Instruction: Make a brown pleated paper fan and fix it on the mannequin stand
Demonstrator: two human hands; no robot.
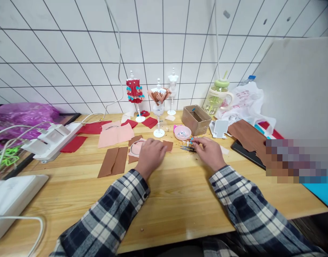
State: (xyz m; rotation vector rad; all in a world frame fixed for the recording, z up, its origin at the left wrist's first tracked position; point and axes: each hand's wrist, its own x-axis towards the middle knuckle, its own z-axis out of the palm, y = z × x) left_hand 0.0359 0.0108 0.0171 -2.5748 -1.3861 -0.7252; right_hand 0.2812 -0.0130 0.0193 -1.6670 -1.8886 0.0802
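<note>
My left hand [152, 157] is low over the table beside an embroidery-hoop-like ring [137, 147] and brown fabric pieces [168, 145]. Its fingers are loosely bent, with nothing seen in them. The fingertips of my right hand [209, 151] are pinched together near small scissors [189, 148] and tiny blue bits; what they hold is too small to tell. A pink dish [182, 132] of shiny sequins or beads sits just beyond. In front of me stands a white mini dress form [158, 109] with pointed brown and peach fabric around its top.
Behind are a red-dressed form [134, 91] and a bare form [173, 84]. A cardboard box [196, 120], phone stand [220, 128] and green-lidded jug [217, 96] stand right. Folded brown cloth [113, 162], peach cloth [117, 135] and a power strip [51, 141] lie left.
</note>
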